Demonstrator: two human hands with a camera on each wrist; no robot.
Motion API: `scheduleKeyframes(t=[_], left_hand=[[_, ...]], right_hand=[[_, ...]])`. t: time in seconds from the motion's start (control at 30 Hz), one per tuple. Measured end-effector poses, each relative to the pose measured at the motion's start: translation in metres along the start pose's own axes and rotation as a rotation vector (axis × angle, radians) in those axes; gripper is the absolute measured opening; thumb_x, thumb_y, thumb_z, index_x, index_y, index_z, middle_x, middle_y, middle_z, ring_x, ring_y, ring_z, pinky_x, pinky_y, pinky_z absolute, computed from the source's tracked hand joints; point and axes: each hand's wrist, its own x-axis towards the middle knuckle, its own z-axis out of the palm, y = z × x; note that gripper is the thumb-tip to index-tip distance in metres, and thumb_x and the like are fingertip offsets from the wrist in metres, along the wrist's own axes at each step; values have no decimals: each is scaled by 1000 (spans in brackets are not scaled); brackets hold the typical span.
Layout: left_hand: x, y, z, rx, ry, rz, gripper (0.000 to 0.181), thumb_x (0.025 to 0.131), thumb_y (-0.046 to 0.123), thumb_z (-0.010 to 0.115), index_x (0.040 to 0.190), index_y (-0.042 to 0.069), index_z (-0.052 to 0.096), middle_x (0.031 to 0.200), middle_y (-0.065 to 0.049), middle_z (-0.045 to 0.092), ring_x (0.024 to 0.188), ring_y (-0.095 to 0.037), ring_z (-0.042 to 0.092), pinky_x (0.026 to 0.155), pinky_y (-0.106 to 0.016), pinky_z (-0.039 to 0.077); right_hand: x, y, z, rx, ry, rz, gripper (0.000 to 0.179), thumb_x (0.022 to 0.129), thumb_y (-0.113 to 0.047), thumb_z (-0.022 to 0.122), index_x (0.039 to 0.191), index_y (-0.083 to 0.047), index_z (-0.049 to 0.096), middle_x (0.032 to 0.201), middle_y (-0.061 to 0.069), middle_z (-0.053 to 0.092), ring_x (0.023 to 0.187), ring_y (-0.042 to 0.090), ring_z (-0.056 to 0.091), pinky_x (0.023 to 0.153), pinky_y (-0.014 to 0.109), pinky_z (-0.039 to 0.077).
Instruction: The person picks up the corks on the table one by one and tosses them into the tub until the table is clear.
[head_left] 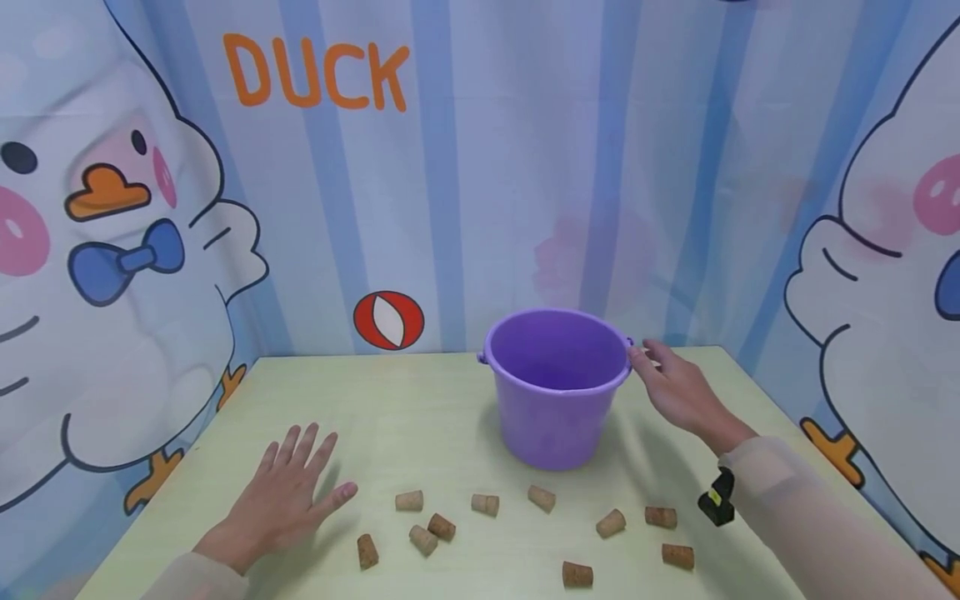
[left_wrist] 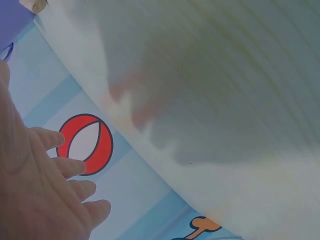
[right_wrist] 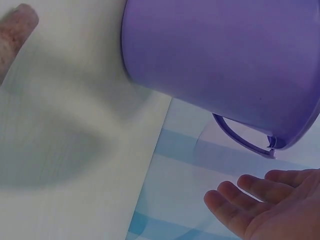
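A purple plastic bucket [head_left: 555, 425] stands upright on the table, and its inside looks bare from here. My right hand [head_left: 682, 387] is at the bucket's right rim, thumb near the handle's lug. In the right wrist view its fingers [right_wrist: 235, 200] are loosely extended, apart from the bucket wall; whether the thumb touches the rim I cannot tell. The bucket's handle [right_wrist: 240, 137] hangs down on the far side. Over the table at left, my left hand [head_left: 281, 492] is spread palm down and holds nothing. Several corks lie scattered in front, including a darker cork [head_left: 442, 527] and a pale cork [head_left: 542, 498].
The pale table [head_left: 420, 417] ends at a printed curtain [head_left: 510, 167] with blue stripes, ducks and a red ball. More corks, such as one cork [head_left: 577, 574] near the front and another cork [head_left: 678, 557] at right, lie around the bucket's near side.
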Motion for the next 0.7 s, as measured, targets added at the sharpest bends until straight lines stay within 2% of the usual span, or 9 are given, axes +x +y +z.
scheduleKeyframes(t=[0.43,0.7], left_hand=[[1,-4,4,-12,12,1,87,99,65,48,156,0,39,160,-32,30,149,-55,20,117,-72,16],[1,-3,3,-11,11,0,88,98,66,48,156,0,39,160,-33,29,149,-55,20,117,-71,16]], right_hand=[[10,-9,10,30,-15,10,82,108,-58,23,163,1,10,159,31,32,143,52,35,111,69,33],[13,-11,13,66,-23,14,75,111,-47,25,163,1,1,161,32,26,146,51,29,117,66,25]])
